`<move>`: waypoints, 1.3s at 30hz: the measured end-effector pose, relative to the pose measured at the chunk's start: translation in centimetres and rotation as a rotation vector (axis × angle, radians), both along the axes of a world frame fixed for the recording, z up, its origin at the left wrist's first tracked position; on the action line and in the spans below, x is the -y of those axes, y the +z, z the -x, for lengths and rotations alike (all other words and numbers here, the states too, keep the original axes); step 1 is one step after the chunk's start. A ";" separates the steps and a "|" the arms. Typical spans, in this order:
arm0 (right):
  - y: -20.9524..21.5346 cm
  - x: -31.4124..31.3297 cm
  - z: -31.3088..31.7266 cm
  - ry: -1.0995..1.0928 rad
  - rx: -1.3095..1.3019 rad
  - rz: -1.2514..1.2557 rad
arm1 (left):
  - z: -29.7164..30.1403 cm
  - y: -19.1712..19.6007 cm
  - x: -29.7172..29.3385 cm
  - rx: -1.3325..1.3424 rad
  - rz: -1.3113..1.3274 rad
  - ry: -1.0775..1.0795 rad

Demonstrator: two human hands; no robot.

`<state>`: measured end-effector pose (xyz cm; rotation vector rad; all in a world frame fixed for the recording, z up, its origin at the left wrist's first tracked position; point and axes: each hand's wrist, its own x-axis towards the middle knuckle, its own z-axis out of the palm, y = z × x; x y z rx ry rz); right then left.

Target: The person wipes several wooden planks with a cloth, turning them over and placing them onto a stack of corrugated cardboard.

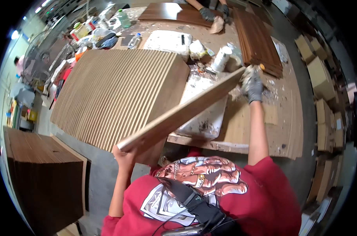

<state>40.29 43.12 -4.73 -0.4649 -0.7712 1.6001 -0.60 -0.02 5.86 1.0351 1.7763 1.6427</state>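
Note:
A long, narrow wooden board (186,106) slants across the front of me, rising from lower left to upper right. My bare left hand (125,155) is closed around its near left end. At the far right end is my right hand (253,84), in a grey glove, with its fingers curled beside the board's tip. Something pale and crumpled shows at those fingers, and a small orange piece (262,67) sticks out there; I cannot make out what is held. Behind the board lies a large stack of wooden boards (115,90), their light edges fanned in rows.
On the worktable (292,118), a white stained slab (204,122) lies under the board. A white cylindrical container (221,59), a water bottle (134,41) and dark brown panels (253,39) stand beyond. A co-worker's gloved hand (207,14) is at the back. Stacked panels (45,149) stand left, cartons (322,78) right.

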 end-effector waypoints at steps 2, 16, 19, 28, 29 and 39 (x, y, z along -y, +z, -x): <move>2.3 0.7 -3.5 -0.196 0.148 -0.139 | 0.1 -1.0 0.8 -0.106 -0.201 -0.239; 4.3 36.7 11.7 -0.008 1.433 -0.978 | -1.4 -0.8 3.3 -1.187 -0.274 -0.763; -2.7 38.0 10.8 0.038 1.091 -0.624 | -1.6 -1.7 3.2 -1.212 -0.297 -0.790; -8.0 33.6 4.2 -0.142 0.118 0.397 | -1.6 -2.8 4.2 -1.101 -0.244 -0.841; -9.8 32.9 3.8 -0.024 -0.019 0.440 | -1.9 -2.5 3.8 -1.096 -0.250 -0.892; -6.7 33.5 10.6 -0.264 0.386 0.587 | -3.3 -5.5 4.1 -0.985 -0.221 -0.868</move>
